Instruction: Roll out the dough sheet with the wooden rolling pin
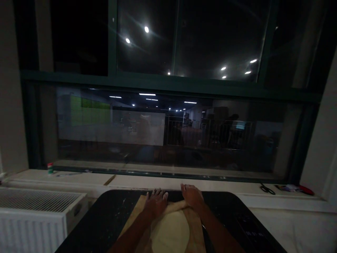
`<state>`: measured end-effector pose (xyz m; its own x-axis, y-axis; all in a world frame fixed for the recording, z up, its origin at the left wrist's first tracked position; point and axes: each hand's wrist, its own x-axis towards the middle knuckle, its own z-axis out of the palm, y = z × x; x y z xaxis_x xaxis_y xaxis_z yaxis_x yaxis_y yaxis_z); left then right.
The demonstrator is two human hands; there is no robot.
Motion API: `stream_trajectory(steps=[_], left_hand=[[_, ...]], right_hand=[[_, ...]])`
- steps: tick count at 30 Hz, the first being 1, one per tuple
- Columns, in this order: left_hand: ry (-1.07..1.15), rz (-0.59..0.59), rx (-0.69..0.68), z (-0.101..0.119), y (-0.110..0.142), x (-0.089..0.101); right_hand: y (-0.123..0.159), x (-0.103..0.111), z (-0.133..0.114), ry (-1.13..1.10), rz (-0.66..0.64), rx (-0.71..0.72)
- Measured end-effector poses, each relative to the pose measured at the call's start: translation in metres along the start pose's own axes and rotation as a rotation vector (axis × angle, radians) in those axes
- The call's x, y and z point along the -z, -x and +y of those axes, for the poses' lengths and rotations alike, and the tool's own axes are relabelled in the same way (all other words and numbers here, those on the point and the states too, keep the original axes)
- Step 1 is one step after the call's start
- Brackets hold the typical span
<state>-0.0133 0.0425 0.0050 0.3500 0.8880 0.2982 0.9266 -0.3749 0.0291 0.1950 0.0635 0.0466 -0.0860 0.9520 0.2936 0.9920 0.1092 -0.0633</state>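
A: Where is the rolling pin (173,205) being held in relation to the hands?

B: It is being pressed under both palms at the far edge of the wooden board (196,228). Its long axis is lying left to right, across the forearms. The left hand (156,202) and right hand (191,195) are being laid flat on it, fingers stretched out rather than curled around it.

A: And the dough (171,233)?

B: It is being seen as a pale, thin, roundish sheet lying on the board just nearer than the hands, between the forearms. Neither hand is clearly nearer to it. The black tabletop (105,221) is being dusted with white specks.
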Motion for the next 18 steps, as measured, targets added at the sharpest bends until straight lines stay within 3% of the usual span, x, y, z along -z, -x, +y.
stream_trajectory(steps=[4, 9, 12, 15, 18], left_hand=[[-0.016, 0.007, 0.113, 0.007, 0.005, -0.002], [-0.007, 0.032, 0.14, 0.028, 0.023, 0.006], [-0.035, 0.078, 0.053, 0.033, 0.039, 0.003], [-0.085, 0.153, -0.106, 0.029, 0.059, -0.017], [-0.106, 0.258, -0.29, 0.021, 0.073, -0.04]], right_hand=[[-0.01, -0.015, 0.007, 0.015, -0.039, 0.135], [0.025, -0.021, 0.018, 0.069, -0.028, 0.173], [0.059, -0.021, 0.027, 0.092, -0.033, 0.154], [0.095, -0.036, 0.045, 0.089, -0.003, 0.172], [0.117, -0.062, 0.064, -0.005, 0.245, 0.268]])
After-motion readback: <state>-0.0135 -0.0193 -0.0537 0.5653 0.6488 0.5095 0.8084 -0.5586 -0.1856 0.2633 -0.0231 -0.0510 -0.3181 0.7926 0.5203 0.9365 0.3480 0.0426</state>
